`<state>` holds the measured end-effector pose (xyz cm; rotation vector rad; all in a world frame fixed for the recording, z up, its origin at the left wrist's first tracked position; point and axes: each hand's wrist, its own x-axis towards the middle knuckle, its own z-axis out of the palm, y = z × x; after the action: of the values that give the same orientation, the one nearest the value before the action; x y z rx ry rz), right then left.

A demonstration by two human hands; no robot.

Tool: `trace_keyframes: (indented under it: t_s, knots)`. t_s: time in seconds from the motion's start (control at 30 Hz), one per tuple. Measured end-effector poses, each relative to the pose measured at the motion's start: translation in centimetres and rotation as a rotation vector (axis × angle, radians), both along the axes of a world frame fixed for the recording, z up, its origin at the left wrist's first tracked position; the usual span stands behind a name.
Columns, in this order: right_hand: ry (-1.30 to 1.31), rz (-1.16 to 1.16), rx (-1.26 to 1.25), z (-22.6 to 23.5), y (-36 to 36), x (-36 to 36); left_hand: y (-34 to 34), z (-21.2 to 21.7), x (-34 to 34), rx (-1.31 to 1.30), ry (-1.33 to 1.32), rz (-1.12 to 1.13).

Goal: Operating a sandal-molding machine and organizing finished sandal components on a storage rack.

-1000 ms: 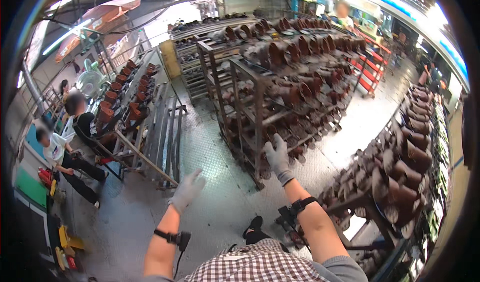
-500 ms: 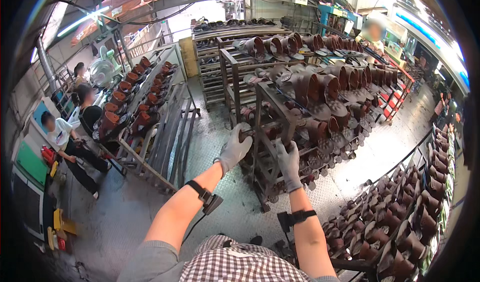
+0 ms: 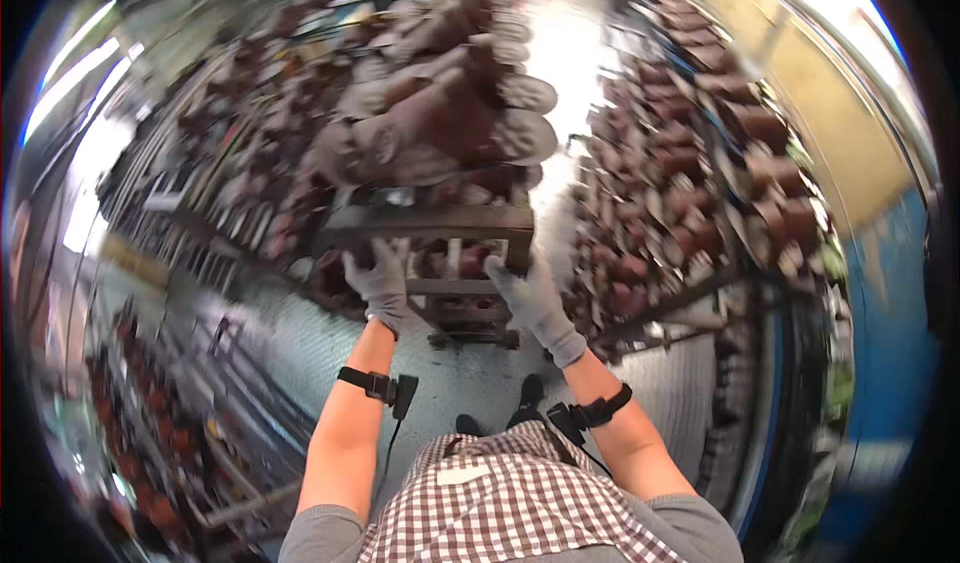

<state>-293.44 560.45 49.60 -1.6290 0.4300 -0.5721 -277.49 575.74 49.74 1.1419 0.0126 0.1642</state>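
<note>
Directly ahead stands a dark metal shoe rack (image 3: 430, 223) loaded with brown boots (image 3: 430, 128), their pale soles turned to the right. My left hand (image 3: 380, 285), in a grey glove, closes around the left side of the rack's near end, below the top bar. On the right side of that end, my right hand (image 3: 537, 308), gloved alike, grips the frame just under the bar's corner. Motion blur softens the boots, and the frame hides some fingertips. Both forearms wear a black strap with a small device.
Close on the right is another long rack of boots (image 3: 690, 213), beside a blue wall panel (image 3: 885, 313). More loaded racks (image 3: 230, 153) stand at the left. A lower rack (image 3: 150, 443) fills the lower left. My feet are on the metal floor (image 3: 440, 388).
My view has swung to the right, and the held rack now points straight away from me. Both hands remain at its near end. The other racks have shifted leftward in view.
</note>
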Motion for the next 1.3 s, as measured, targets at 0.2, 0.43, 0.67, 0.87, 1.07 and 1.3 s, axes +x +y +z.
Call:
trace_keyframes:
  t_s: [0.2, 0.43, 0.67, 0.87, 1.07, 1.3]
  knots:
    - [-0.011, -0.125, -0.060, 1.9, -0.7, -4.2, -0.8, -3.0, -2.2, 0.144, -0.273, -0.101]
    - [0.036, -0.126, -0.191, 2.1, 1.7, -4.8, 1.7, -7.3, 2.1, 0.377, -0.366, 0.038]
    - [0.093, -0.207, -0.395, 3.8, 1.7, -7.4, 1.4, -5.4, -0.7, 0.241, -0.129, -0.167]
    - [0.098, -0.296, -0.406, 3.8, 0.2, -10.8, -1.1, -4.1, -4.6, 0.135, -0.138, -0.371]
    - [0.129, -0.428, -0.453, 3.3, -0.3, -10.9, -1.9, -3.5, -5.1, 0.193, -0.120, -0.500]
    - [0.156, -0.604, -0.514, 0.5, 0.8, -10.0, -0.2, -0.5, -7.3, 0.276, -0.178, -0.729]
